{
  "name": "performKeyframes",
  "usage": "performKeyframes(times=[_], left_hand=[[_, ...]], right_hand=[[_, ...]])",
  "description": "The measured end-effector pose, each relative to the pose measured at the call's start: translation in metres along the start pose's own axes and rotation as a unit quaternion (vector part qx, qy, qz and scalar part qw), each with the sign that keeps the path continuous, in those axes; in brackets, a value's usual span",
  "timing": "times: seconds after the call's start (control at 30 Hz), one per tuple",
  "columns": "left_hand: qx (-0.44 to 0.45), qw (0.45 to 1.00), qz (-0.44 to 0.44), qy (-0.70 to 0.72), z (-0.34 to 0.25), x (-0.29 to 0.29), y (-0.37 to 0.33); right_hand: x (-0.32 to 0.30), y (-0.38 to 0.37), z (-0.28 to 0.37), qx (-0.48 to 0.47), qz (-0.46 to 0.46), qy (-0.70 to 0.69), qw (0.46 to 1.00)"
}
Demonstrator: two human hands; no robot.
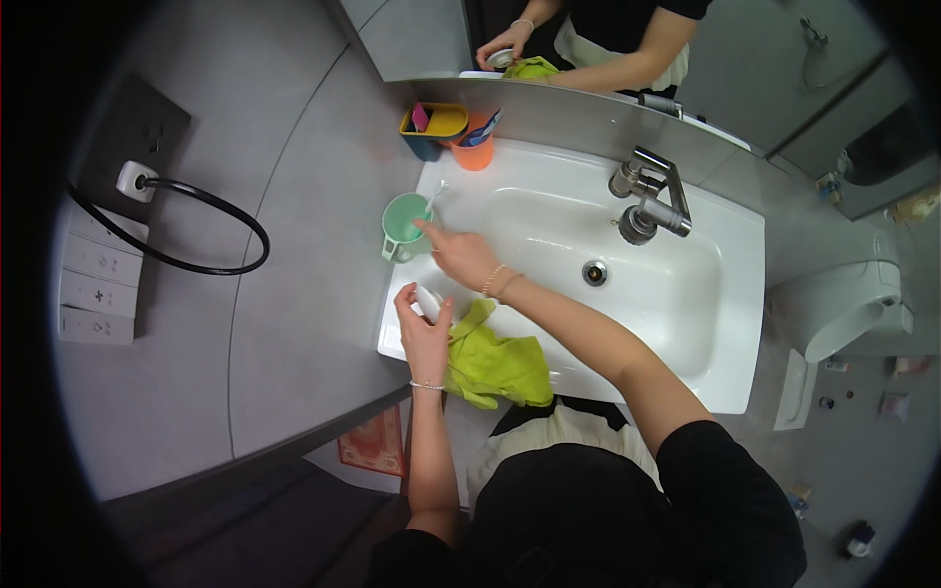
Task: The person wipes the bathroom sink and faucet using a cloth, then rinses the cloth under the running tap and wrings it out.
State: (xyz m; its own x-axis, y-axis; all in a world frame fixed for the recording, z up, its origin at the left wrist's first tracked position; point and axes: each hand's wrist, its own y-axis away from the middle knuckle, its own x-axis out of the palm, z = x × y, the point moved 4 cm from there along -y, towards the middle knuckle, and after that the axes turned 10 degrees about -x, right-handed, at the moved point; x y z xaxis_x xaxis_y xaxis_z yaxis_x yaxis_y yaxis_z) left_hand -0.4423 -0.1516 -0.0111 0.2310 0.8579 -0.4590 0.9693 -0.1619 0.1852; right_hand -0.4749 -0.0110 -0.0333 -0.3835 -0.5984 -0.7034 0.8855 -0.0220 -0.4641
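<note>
My left hand is closed around a small white round object above the left front corner of the white sink. Its fingers and thumb grip the edges; the exact kind is unclear. My right hand reaches across with the index finger stretched out to the rim of a mint-green cup. That cup stands on the sink's left ledge, and a white toothbrush leans out of it. A crumpled lime-green cloth drapes over the front edge, beside my left wrist.
An orange cup with toothbrushes and a yellow-and-teal holder stand at the back left. A metal faucet rises at the back of the basin. A mirror spans behind. A black cable loops from the left wall; a toilet is at right.
</note>
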Motion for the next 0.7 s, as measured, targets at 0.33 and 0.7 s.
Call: performKeyframes(times=[0.33,0.7], left_hand=[[-0.039,0.997,-0.024,0.062,0.02,-0.037,0.021],[-0.06,0.998,0.005,-0.014,0.034,-0.039,0.036]], right_hand=[[-0.02,0.005,-0.034,0.048,-0.04,0.106,0.992],[-0.092,0.015,-0.141,0.17,-0.04,0.185,0.967]])
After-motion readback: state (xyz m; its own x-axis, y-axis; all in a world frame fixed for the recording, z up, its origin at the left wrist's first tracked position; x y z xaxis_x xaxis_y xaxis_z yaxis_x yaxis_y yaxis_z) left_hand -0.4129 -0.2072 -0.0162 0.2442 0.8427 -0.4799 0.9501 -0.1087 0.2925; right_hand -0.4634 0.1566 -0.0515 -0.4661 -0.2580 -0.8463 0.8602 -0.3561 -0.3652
